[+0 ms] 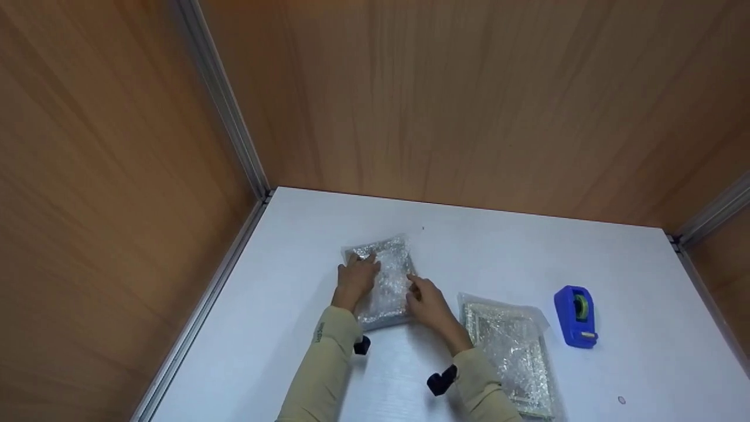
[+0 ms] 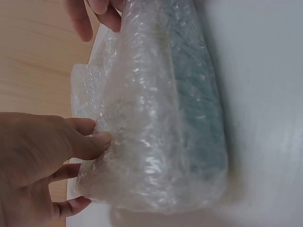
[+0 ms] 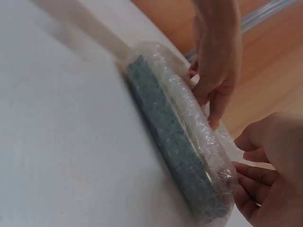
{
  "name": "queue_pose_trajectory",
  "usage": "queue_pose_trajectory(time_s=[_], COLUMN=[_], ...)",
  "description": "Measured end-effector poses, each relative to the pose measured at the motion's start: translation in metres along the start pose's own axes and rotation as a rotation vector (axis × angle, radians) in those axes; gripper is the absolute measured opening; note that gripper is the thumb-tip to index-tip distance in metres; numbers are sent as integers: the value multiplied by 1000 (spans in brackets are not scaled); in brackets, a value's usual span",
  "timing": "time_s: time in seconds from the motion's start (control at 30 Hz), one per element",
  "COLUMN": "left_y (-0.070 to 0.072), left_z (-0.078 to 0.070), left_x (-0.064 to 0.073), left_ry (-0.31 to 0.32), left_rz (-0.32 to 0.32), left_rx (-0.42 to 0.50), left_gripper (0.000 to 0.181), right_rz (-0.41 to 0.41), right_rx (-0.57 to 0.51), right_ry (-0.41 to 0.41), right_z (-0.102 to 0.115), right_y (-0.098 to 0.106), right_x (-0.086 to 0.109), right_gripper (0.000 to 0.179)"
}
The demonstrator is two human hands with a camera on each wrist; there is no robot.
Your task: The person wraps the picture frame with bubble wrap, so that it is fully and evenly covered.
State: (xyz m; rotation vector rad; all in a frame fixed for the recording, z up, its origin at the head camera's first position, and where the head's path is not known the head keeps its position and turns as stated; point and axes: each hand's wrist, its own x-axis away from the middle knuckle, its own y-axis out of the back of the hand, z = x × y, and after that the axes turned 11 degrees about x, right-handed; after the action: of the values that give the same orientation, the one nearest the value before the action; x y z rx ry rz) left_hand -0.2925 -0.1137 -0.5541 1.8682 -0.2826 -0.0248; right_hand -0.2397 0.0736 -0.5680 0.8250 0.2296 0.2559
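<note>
A flat block-shaped item in bubble wrap (image 1: 391, 287) lies on the white table; grey-green shows through its side in both wrist views. My left hand (image 1: 357, 278) rests on its left upper part with fingers spread. In the left wrist view, the left thumb (image 2: 99, 143) touches the loose bubble wrap (image 2: 137, 94). My right hand (image 1: 429, 302) is at the package's right edge, fingers bent. The right wrist view shows the right hand's fingertips (image 3: 244, 189) against the package end, with the thumb apart from them. A loose flap of wrap lies between the two hands.
A second bubble-wrapped package (image 1: 512, 351), with a frame-like border, lies beside the right forearm. Farther right stands a blue tape dispenser (image 1: 575, 316) with a green roll. A small ring-like bit (image 1: 621, 400) lies near the front. Wooden panels (image 1: 469, 105) rise behind and at the sides.
</note>
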Motion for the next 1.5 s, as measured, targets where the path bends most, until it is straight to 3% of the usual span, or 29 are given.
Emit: queue_pose_trajectory(time_s=[0.2, 0.43, 0.7, 0.97, 1.23, 1.5], left_y=[-1, -1, -3, -3, -4, -4], left_z=[3, 5, 4, 1, 2, 3], left_x=[1, -1, -2, 1, -1, -3], left_ry=[-2, -8, 8, -24, -29, -13], left_rz=[-7, 3, 5, -28, -1, 9], left_rx=[5, 5, 43, 47, 41, 74], left_gripper=[34, 34, 36, 35, 39, 36], right_rz=[-59, -142, -254, -345, -414, -496], right_rx=[-110, -130, -166, -201, -121, -48], right_ry=[-25, -42, -125, -196, -364, -559], right_z=[9, 11, -2, 4, -54, -83], right_y=[16, 39, 63, 105, 118, 127], right_x=[18, 38, 65, 104, 129, 155], right_gripper=[41, 37, 33, 32, 31, 32])
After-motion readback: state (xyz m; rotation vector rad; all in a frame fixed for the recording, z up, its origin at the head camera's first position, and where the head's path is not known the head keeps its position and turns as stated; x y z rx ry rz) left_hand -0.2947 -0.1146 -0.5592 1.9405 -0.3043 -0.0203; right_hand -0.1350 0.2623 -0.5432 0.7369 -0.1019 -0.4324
